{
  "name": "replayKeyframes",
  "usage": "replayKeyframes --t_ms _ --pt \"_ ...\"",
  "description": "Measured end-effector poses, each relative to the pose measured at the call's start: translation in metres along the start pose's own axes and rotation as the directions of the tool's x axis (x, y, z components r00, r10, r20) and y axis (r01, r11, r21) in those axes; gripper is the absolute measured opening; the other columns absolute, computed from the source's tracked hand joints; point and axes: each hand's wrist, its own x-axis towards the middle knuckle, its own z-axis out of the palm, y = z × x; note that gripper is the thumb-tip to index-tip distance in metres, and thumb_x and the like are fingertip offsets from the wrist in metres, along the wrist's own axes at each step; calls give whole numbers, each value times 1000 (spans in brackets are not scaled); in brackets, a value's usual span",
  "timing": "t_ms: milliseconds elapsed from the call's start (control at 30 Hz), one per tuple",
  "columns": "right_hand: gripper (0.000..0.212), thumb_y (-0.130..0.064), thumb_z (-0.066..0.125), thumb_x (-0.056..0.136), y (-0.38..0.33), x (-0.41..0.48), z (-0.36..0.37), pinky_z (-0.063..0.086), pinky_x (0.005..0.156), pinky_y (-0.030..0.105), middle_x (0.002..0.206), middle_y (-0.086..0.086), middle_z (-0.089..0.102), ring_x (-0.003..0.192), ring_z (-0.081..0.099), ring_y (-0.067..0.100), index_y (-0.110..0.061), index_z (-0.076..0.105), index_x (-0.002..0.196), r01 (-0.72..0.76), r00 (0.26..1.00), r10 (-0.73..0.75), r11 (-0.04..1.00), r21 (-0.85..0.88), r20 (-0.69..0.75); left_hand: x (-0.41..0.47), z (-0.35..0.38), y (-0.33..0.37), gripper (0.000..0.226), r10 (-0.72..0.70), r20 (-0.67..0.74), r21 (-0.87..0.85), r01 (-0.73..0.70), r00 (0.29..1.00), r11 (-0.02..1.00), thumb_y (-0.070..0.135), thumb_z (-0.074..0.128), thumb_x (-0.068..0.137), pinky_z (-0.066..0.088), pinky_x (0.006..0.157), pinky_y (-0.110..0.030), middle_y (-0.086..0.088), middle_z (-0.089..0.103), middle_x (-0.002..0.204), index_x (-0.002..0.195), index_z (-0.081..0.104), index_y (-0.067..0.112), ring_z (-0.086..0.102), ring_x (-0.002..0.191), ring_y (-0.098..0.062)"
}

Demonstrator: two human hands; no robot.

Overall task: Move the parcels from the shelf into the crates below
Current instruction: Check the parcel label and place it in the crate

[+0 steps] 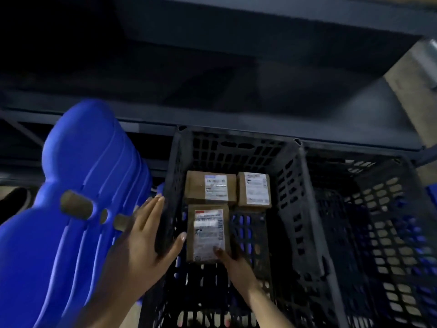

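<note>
A black lattice crate (293, 209) stands below the dark shelf (236, 119). Two brown parcels with white labels lie at its far end, one on the left (210, 188) and one on the right (254, 189). A third brown parcel (208, 233) lies nearer, and my right hand (230, 259) reaches down inside the crate and grips its near right corner. My left hand (146, 235) hovers with fingers spread over the crate's left wall, holding nothing.
A stack of blue plastic chairs (78, 197) leans close on the left. A second black crate (378, 221) stands to the right. The shelf above looks dark, with no parcels visible on it.
</note>
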Motion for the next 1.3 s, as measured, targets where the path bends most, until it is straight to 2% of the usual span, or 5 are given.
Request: replayKeyframes --t_ms 67,300,833,1100,1300 --pt "55 -46 57 93 7 14 11 38 105 28 141 6 50 130 48 19 -12 49 137 -96 990 111 981 171 -84 3 1 -10 88 80 29 124 -83 996 989 71 28 87 41 100 -42 -11 49 143 139 46 3 37 134 -23" --pt "53 -39 64 90 -8 44 40 37 107 29 134 -4 58 124 52 13 -23 50 138 -173 978 206 894 414 -37 12 12 -22 83 95 58 139 -102 994 985 65 36 85 40 104 -44 -7 46 146 143 41 5 36 138 -25" --pt "49 -46 62 89 -3 72 56 39 85 19 129 -2 62 103 56 8 -25 55 133 -192 975 220 898 397 -26 11 17 -29 77 59 54 169 -68 997 983 59 40 83 45 92 -43 -9 49 143 141 43 7 34 130 -17" --pt "60 -50 58 91 -13 66 43 39 94 22 142 -2 51 127 49 17 -26 41 143 -136 979 161 973 185 -127 9 10 -21 79 119 78 180 -131 990 975 57 42 84 42 93 -41 -12 51 140 138 46 -1 21 132 -5" --pt "94 -68 45 84 -46 35 -14 3 121 32 161 -12 -5 146 -16 5 -24 0 154 112 951 -194 942 -317 -241 16 1 7 80 164 88 189 -178 983 966 53 42 81 30 107 -50 -18 51 138 133 50 -7 42 132 -33"
